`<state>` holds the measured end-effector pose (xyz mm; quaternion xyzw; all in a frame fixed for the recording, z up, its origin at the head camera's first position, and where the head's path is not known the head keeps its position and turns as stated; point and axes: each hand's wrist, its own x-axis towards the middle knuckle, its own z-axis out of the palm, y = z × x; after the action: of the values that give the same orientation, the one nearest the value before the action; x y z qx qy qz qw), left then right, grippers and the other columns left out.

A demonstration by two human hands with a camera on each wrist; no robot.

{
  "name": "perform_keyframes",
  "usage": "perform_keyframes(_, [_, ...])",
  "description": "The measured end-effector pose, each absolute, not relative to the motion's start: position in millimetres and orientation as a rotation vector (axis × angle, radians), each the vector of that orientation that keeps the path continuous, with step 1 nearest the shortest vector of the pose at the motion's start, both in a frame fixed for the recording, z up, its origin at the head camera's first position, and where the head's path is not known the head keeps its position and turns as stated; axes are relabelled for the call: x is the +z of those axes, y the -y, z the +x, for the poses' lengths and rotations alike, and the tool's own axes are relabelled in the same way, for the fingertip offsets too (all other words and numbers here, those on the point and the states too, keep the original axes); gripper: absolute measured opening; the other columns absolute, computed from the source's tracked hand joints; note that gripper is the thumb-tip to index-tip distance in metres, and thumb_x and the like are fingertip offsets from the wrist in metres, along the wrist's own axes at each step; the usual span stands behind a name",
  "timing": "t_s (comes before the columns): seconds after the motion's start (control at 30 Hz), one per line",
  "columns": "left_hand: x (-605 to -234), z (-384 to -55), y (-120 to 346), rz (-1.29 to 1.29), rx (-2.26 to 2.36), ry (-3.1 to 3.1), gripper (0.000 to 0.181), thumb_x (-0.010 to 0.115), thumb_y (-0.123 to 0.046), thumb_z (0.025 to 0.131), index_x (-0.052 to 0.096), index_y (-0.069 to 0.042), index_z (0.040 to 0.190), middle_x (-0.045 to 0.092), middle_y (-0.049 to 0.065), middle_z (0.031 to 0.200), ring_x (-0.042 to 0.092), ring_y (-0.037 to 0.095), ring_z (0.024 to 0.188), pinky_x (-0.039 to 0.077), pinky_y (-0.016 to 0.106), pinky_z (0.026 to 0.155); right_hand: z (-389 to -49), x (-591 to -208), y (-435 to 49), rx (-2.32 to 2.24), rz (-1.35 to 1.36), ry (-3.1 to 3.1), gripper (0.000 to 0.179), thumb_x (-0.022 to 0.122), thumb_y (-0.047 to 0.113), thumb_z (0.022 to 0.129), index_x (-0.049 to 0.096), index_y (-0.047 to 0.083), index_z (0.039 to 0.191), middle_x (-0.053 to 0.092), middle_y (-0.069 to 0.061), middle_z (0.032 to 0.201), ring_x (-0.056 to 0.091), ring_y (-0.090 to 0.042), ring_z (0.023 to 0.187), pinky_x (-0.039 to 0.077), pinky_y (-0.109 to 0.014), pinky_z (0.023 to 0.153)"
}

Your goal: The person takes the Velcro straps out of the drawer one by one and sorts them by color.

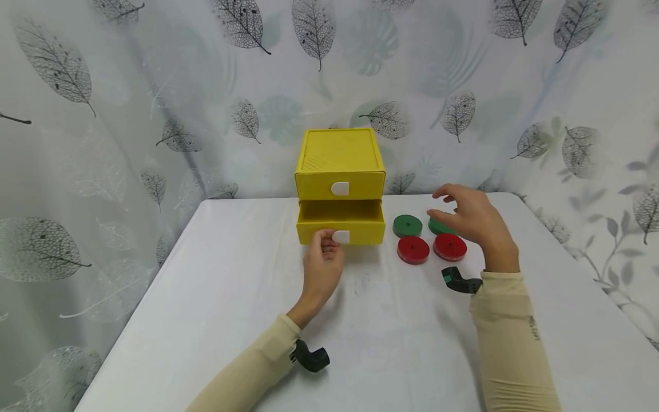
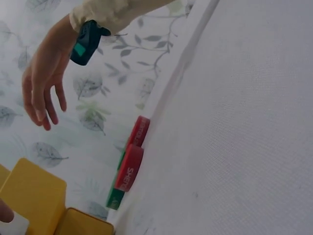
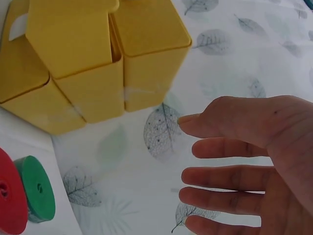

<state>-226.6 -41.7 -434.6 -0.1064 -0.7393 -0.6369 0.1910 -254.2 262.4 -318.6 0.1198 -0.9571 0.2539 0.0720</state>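
Observation:
A yellow two-drawer box [image 1: 340,151] stands at the back of the table. Its lower drawer [image 1: 368,233] is pulled partway out, and the part of its inside that shows holds nothing. My left hand [image 1: 321,272] pinches the white handle [image 1: 341,237] of that drawer with curled fingers. To the right, my right hand [image 1: 476,220] hovers, fingers spread and holding nothing, above a green roll [image 1: 439,228] that it partly hides in the head view. Beside that lie another green roll [image 1: 407,225] and two red rolls, one left [image 1: 413,250] and one right [image 1: 450,247].
The upper drawer [image 1: 314,186] with its own white handle is closed. A white cloth [image 1: 221,297] covers the table. Behind it hangs a leaf-patterned curtain [image 1: 201,86]. Each wrist carries a black camera mount, such as the left one [image 1: 311,357].

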Motion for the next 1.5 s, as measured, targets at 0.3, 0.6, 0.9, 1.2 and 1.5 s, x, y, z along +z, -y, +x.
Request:
perform_keyframes(0.3, [-436, -242, 43, -0.294, -1.736, 2.122, 0.037, 0.061, 0.004, 0.090, 0.058, -0.003, 0.127, 0.064, 0.021, 0.109, 0.063, 0.022, 0.095, 0.054, 0.031, 0.084, -247, -311, -240, 0.737, 0.478, 2.767, 0.040, 0.070, 0.023, 0.099, 0.061, 0.003, 0.132, 0.061, -0.023, 0.131, 0.061, -0.044, 0.111, 0.051, -0.062, 0.091])
perform_keyframes(0.6, [-439, -257, 45, -0.319, -1.681, 2.146, 0.043, 0.060, 0.005, 0.088, 0.059, -0.006, 0.130, 0.064, 0.021, 0.106, 0.062, 0.022, 0.094, 0.055, 0.034, 0.083, -242, -311, -221, 0.769, 0.569, 2.715, 0.038, 0.070, 0.021, 0.098, 0.062, 0.004, 0.131, 0.062, -0.018, 0.131, 0.061, -0.040, 0.110, 0.054, -0.059, 0.087])
perform_keyframes(0.9, [-441, -267, 47, -0.272, -1.638, 2.237, 0.056, 0.058, 0.003, 0.085, 0.057, -0.011, 0.139, 0.064, 0.016, 0.113, 0.061, 0.028, 0.103, 0.055, 0.037, 0.083, -245, -314, -209, 0.770, 0.629, 2.717, 0.038, 0.071, 0.018, 0.096, 0.062, 0.005, 0.131, 0.063, -0.016, 0.130, 0.058, -0.037, 0.115, 0.054, -0.058, 0.088])
perform_keyframes(1.2, [-447, -275, 52, -0.297, -1.547, 2.443, 0.079, 0.065, -0.001, 0.088, 0.038, -0.024, 0.159, 0.058, 0.019, 0.126, 0.056, 0.038, 0.115, 0.047, 0.048, 0.097, -245, -315, -204, 0.752, 0.624, 2.752, 0.039, 0.070, 0.021, 0.097, 0.062, 0.008, 0.133, 0.062, -0.017, 0.130, 0.060, -0.037, 0.111, 0.054, -0.058, 0.085])
perform_keyframes(1.5, [-462, -284, 53, -0.331, -1.520, 2.489, 0.088, 0.064, -0.008, 0.087, 0.027, -0.034, 0.163, 0.056, 0.025, 0.130, 0.053, 0.038, 0.118, 0.046, 0.049, 0.094, -248, -317, -201, 0.722, 0.614, 2.799, 0.042, 0.072, 0.022, 0.097, 0.060, 0.007, 0.134, 0.062, -0.018, 0.131, 0.057, -0.037, 0.119, 0.053, -0.061, 0.090])
